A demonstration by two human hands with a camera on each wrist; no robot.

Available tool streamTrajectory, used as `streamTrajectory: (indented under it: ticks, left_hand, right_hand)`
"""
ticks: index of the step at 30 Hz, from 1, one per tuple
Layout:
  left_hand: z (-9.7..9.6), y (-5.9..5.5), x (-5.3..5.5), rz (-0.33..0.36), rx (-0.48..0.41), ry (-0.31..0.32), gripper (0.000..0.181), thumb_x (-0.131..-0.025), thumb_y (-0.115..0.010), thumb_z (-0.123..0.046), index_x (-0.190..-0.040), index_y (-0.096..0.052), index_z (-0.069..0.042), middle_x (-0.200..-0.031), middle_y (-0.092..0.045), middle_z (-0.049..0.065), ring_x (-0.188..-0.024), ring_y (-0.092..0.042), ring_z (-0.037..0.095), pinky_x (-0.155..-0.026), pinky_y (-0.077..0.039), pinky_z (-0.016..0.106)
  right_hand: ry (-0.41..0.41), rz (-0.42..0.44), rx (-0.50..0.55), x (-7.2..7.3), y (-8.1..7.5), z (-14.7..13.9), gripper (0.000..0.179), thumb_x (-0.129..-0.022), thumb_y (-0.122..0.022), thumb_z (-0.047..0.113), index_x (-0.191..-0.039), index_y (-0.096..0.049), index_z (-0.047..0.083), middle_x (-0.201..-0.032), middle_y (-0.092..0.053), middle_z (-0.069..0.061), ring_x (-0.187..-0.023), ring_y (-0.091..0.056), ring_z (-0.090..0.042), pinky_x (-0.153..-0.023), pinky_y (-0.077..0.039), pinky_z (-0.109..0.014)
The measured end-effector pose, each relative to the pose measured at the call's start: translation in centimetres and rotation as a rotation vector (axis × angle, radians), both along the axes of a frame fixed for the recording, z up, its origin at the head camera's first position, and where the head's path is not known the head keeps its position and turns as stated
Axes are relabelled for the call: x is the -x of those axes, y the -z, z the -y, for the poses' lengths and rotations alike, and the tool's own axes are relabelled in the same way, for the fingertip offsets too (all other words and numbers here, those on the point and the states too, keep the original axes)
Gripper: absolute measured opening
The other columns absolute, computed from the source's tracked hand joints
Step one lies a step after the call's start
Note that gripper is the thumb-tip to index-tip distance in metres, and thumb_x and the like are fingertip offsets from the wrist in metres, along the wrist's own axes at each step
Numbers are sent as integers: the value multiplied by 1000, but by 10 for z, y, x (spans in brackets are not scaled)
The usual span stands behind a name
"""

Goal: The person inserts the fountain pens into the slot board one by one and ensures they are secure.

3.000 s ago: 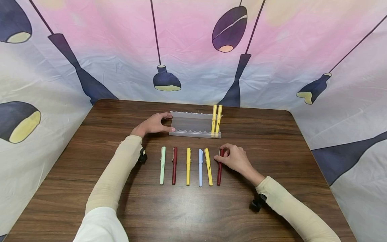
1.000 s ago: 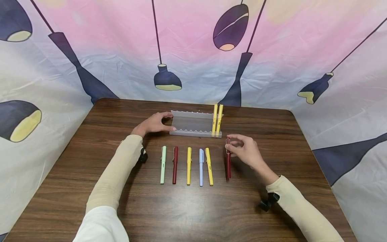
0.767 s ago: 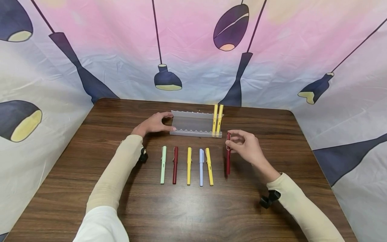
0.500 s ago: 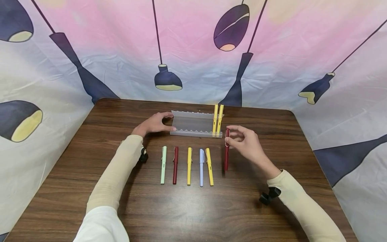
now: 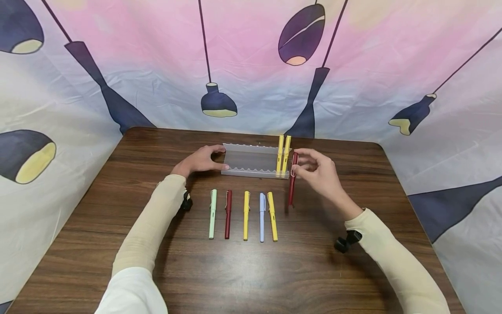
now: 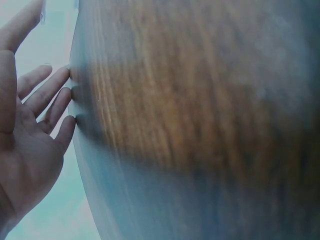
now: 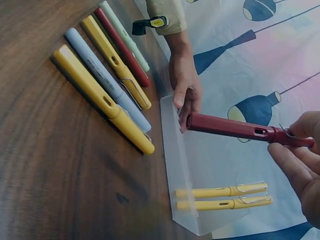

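In the head view my right hand [image 5: 319,172] pinches a dark red pen [image 5: 292,185] by its clipped cap end. The pen is raised off the table, just right of the clear pen rack [image 5: 251,173]. Its barrel points toward the rack's notched front wall in the right wrist view. My left hand [image 5: 199,159] rests at the rack's left end, thumb at the front corner and forefinger at the back; in the left wrist view its fingers are spread and nearly straight. Two yellow pens [image 7: 220,191] lie side by side across the rack's right end.
In front of the rack lies a row of pens: mint green [image 5: 212,214], dark red [image 5: 228,214], yellow [image 5: 245,216], light blue [image 5: 262,217] and another yellow pen [image 5: 272,216]. The brown wooden table [image 5: 219,274] ends at a printed cloth [image 5: 168,65] behind.
My right hand has lifted the dark red pen from the right end of the row and carried it away from me, up beside the rack. The left hand has stayed at the rack.
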State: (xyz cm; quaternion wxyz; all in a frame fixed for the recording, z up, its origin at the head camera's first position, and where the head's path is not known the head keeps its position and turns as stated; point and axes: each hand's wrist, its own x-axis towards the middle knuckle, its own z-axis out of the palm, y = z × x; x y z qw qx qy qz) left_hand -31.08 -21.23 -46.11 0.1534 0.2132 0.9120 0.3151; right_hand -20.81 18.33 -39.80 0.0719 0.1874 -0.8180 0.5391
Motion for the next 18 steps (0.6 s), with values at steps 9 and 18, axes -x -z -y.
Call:
streamTrajectory:
  ticks: [9, 18]
  left_hand:
    - [0, -1, 1, -9, 9, 8, 90, -91, -77, -47, -157, -36, -2, -156, -44, 19, -146, -38, 36, -120, -31, 54]
    - [0, 2, 2, -15, 16, 6, 90, -90, -77, -48, -157, -37, -3, -156, -45, 18, -147, -38, 35, -120, -31, 54]
  right_hand:
    - [10, -45, 75, 21, -3, 8, 40, -89, -78, 1, -128, -68, 3, -104, -75, -23, -78, -73, -5, -67, -62, -27]
    - [-9, -71, 131, 28, -18, 23, 40, -89, -73, -8, -128, -65, -9, -106, -71, -31, -79, -72, -5, -69, -61, -24]
